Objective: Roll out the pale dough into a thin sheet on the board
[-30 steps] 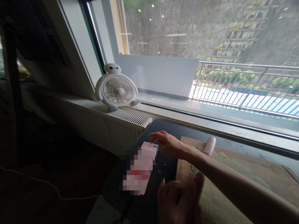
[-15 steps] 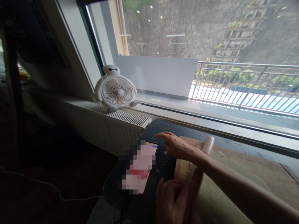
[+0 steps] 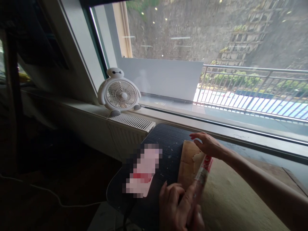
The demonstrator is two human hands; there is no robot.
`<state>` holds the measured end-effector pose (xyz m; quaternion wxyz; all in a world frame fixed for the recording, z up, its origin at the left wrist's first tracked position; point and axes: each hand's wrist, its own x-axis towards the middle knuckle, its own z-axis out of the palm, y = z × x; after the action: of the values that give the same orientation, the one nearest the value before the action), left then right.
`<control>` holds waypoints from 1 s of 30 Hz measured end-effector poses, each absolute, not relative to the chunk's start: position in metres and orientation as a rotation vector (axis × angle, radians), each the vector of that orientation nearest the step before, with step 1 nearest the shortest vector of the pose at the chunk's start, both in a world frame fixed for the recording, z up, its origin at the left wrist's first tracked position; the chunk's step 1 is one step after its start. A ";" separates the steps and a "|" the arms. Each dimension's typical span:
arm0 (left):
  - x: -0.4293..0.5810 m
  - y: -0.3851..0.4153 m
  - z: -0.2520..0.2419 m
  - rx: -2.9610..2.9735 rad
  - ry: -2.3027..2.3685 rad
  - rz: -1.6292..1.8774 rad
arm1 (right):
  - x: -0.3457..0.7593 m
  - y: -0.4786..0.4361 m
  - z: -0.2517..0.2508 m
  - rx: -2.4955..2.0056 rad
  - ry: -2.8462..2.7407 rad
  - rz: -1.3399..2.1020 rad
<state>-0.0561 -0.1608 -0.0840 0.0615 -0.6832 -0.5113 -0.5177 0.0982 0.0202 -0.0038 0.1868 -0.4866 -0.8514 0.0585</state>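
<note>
My left hand (image 3: 176,205) is at the bottom edge, fingers curled and thumb pressed along the near end of a rolling pin (image 3: 201,175) with a red-and-white wrap. My right hand (image 3: 208,145) hovers over the pin's far end with its fingers stretched out; I cannot tell whether it touches the pin. The pin lies slanted over a pale dough sheet (image 3: 231,199) on a wooden board (image 3: 185,160). Left of the board, a phone (image 3: 144,175) with a lit screen lies on a dark ribbed table (image 3: 168,141).
A white character-shaped desk fan (image 3: 119,93) stands on the radiator cover (image 3: 131,121) under the window. The window sill (image 3: 240,136) runs just behind the table. A thin cable (image 3: 48,192) crosses the dark floor to the left.
My right hand has drawn back from the phone to the far end of the rolling pin. The pin has shifted slightly towards me and to the left.
</note>
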 end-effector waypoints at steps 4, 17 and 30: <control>-0.057 -0.160 -0.086 -2.072 -1.519 -1.589 | 0.125 0.036 -0.012 -1.684 -2.370 0.090; -0.058 -0.158 -0.088 -2.081 -1.475 -1.476 | 0.129 0.029 -0.014 -1.735 -2.449 0.114; -0.059 -0.157 -0.090 -2.034 -1.516 -1.472 | 0.060 0.058 -0.016 -1.558 -2.493 -0.060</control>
<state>-0.0589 -0.1566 -0.0896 0.1041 -0.6896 -0.5142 -0.4992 0.0600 0.0582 -0.0158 0.1004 -0.5273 -0.8435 -0.0203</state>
